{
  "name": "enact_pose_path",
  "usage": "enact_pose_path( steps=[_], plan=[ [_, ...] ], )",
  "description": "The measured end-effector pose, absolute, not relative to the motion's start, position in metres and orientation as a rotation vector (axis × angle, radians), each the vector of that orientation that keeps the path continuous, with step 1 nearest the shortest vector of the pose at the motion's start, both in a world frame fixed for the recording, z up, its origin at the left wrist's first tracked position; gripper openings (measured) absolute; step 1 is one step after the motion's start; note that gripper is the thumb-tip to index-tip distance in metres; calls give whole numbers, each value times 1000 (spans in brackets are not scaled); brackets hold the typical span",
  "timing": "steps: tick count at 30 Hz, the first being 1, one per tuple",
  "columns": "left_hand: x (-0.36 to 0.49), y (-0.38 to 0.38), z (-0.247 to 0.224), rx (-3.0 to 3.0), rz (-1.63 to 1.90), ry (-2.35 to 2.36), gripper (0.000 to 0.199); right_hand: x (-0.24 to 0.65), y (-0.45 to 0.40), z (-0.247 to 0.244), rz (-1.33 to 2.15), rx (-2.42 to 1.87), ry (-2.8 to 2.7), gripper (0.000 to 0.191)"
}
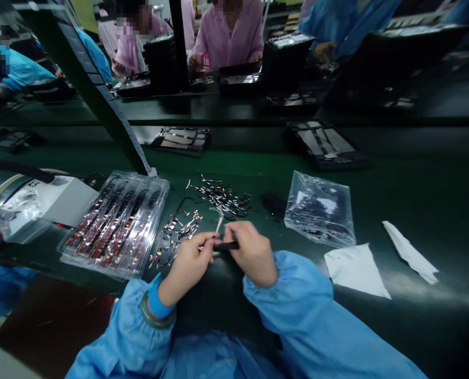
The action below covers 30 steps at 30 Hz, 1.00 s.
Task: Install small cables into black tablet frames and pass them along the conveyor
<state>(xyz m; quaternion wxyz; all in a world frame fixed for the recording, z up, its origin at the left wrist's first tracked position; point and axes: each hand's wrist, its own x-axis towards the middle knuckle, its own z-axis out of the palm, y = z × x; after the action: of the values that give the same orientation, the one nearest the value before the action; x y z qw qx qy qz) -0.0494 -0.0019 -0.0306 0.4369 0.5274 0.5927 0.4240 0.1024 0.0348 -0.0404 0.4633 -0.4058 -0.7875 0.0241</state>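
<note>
Both hands of the person work close together above the dark green table (273,337), at its near side. The left hand (190,258) has thumb and fingers closed on a slim part (220,223), whose pale end rises above the fingertips; finer detail is blurred. The right hand (253,250) has its fingers curled and gripping a black pen-like tool (227,246), which lies roughly level, its far end meeting the left fingertips. A blue band (159,299) and a bracelet (154,317) are worn at the left wrist.

Directly beyond the hands lies a loose heap of dark, shiny-ended strips (224,199). Beside the left hand is a scatter of small cables (179,230) with copper-toned ends. Further left, clear trays (155,216) are stacked, the top one holding rows of small components (111,226); a white box (66,202) stands next to them.

To the right, a clear bag (319,213) with dark contents lies flat, just beside a white sheet (356,271); a narrow folded white piece (410,252) rests near the sheet. Across the table, co-workers in pink and blue garments are seated
</note>
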Motion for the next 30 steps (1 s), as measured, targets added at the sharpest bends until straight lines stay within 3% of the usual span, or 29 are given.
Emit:
enact_pose_path(
  steps=[3, 7, 11, 16, 20, 26, 30],
  plan=[
    [-51, -4, -28, 839, 1202, 1284, 24, 111, 28, -34, 144, -1063, -1740, 12],
    [-44, -9, -23, 676, 1153, 1112, 29, 110, 9, -31, 205, -859, -1961, 14],
    [-38, -15, -29, 933, 1132, 1308, 26, 108, 5, -33, 39, -859, -2054, 20],
    [-33, -23, -40, 1686, 1208, 1605, 19, 106, 11, -38, -145, -856, -2239, 20],
    [-31, -25, -41, 1962, 1048, 1662, 22, 106, 11, -40, -135, -890, -2317, 20],
    [-47, -17, -28, 991, 1043, 1426, 25, 125, 7, -38, 241, -1050, -1918, 17],
    [-42, -17, -21, 518, 967, 1072, 34, 127, -8, -36, 431, -957, -2055, 16]
  ],
)
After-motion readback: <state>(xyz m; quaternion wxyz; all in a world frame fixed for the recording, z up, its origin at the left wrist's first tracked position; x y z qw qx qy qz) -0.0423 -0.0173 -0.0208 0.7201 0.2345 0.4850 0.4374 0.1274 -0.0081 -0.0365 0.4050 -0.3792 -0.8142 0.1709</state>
